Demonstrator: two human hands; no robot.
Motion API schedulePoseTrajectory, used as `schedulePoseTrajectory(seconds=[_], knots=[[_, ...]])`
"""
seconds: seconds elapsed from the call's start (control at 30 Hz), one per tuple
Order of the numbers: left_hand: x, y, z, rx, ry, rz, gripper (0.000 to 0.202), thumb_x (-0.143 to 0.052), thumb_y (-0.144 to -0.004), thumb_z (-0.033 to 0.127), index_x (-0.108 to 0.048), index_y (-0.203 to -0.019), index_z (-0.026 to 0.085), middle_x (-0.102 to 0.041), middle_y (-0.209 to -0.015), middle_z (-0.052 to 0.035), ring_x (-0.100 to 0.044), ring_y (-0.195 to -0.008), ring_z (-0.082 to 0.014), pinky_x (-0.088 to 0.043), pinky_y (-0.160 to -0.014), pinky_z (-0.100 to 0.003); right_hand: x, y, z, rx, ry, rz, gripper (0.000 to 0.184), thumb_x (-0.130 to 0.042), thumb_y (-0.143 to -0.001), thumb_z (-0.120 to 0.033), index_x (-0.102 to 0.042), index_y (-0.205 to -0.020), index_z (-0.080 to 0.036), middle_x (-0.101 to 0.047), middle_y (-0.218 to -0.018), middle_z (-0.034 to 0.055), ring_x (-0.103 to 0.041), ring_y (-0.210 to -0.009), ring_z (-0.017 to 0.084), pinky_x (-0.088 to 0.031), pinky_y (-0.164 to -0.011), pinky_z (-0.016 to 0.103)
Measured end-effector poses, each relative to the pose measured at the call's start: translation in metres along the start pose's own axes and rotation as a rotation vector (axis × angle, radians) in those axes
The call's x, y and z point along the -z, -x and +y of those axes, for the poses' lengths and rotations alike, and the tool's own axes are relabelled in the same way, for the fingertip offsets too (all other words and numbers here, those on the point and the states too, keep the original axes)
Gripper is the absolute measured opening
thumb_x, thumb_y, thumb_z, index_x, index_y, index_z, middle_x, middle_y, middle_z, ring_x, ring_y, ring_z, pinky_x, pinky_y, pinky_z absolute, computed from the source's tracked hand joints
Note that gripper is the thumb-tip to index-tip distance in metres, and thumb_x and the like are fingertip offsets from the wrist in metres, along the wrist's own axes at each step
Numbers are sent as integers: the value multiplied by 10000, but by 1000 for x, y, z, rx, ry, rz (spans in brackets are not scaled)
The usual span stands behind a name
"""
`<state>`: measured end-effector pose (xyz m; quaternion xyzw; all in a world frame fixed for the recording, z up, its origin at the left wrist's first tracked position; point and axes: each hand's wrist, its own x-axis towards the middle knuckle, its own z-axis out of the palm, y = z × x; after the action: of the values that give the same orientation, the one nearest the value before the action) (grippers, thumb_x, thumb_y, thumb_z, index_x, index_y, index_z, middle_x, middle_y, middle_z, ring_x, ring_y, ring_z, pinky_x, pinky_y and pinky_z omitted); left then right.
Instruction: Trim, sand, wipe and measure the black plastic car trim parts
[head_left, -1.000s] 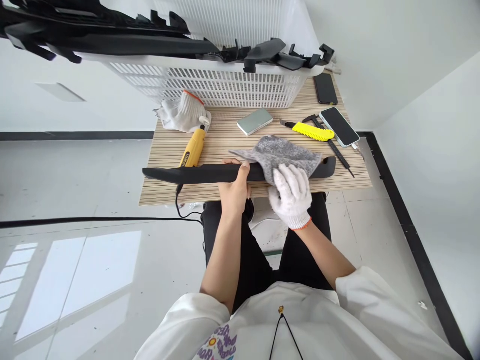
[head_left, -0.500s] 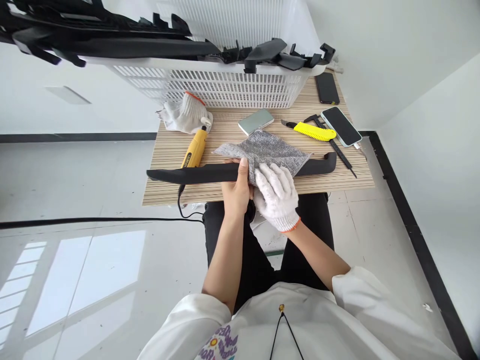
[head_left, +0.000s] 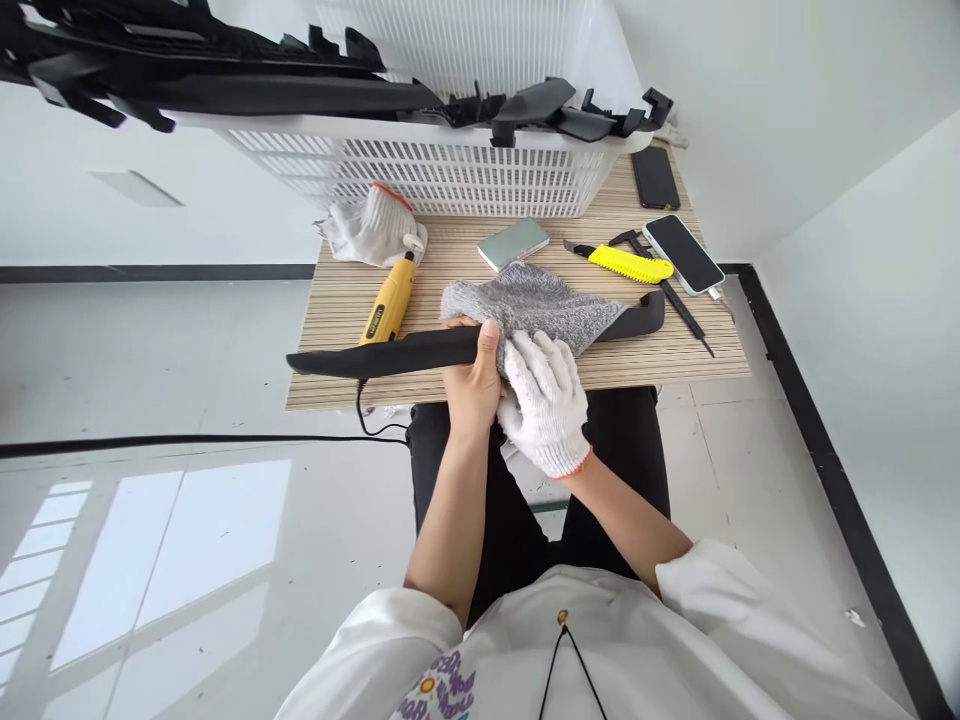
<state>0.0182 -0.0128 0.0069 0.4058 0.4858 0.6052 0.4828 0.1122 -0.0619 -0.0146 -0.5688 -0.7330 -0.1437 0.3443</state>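
A long black plastic trim piece lies across in front of me, over the near part of the table. My bare left hand grips it near the middle, thumb on top. A grey cloth is draped over the piece, covering its middle and right part. My right hand, in a white knitted glove with an orange cuff, is closed on the cloth around the piece, close beside my left hand. The hooked right end of the piece shows past the cloth. The right thumb is partly hidden.
A yellow rotary tool with a cord lies left, by a white glove. A white basket bears several black plastic parts. A grey-green box, yellow utility knife, black caliper and two phones lie right.
My gloved right hand has shifted slightly left and toward me with the cloth. The trim piece has moved slightly left, and the cloth's left corner has folded in.
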Motion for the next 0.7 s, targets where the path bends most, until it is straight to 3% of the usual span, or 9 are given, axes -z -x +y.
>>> schedulePoseTrajectory(seconds=[0.17,0.23,0.4,0.5,0.6,0.7], knots=[[-2,1,-1,13,39,-7,565,-733,-818,697,-471,-980,224,-486,-790,59,-352,-385,-5,-291,-305,-191,3,0,23,-152,99,149,519,-518,-919,-200,-588,-1429,-131,-639,-1410,157,-524,-1406,293,-399,-1204,517],[-4,2,-1,14,38,1,582,-747,-800,703,-477,-992,225,-497,-801,56,-363,-395,-7,-306,-315,-191,4,2,23,-203,118,114,571,-517,-914,-209,-543,-1476,-111,-592,-1464,183,-474,-1451,318,-377,-1213,552],[-3,3,2,35,32,10,573,-740,-798,714,-461,-914,226,-427,-682,88,-339,-353,-18,-271,-307,-206,2,0,7,-30,11,-28,560,-556,-912,-281,-567,-1459,-161,-596,-1472,140,-462,-1462,316,-354,-1233,551],[-3,2,2,40,64,-14,550,-732,-817,700,-462,-930,234,-410,-652,99,-324,-338,-26,-266,-305,-216,-2,-5,8,-112,45,46,534,-527,-931,-263,-572,-1455,-170,-609,-1455,143,-495,-1435,317,-367,-1220,562],[-4,2,1,34,67,-16,550,-738,-814,695,-475,-963,235,-443,-686,94,-319,-342,-18,-275,-312,-218,-4,-8,10,-253,70,123,577,-496,-941,-228,-509,-1509,-127,-569,-1490,176,-441,-1477,321,-349,-1227,578],[-3,3,1,17,41,15,561,-732,-811,706,-476,-945,226,-454,-718,82,-341,-360,-14,-281,-315,-213,-4,-7,7,-106,6,67,582,-515,-940,-241,-506,-1508,-116,-567,-1499,165,-407,-1501,306,-326,-1251,550]])
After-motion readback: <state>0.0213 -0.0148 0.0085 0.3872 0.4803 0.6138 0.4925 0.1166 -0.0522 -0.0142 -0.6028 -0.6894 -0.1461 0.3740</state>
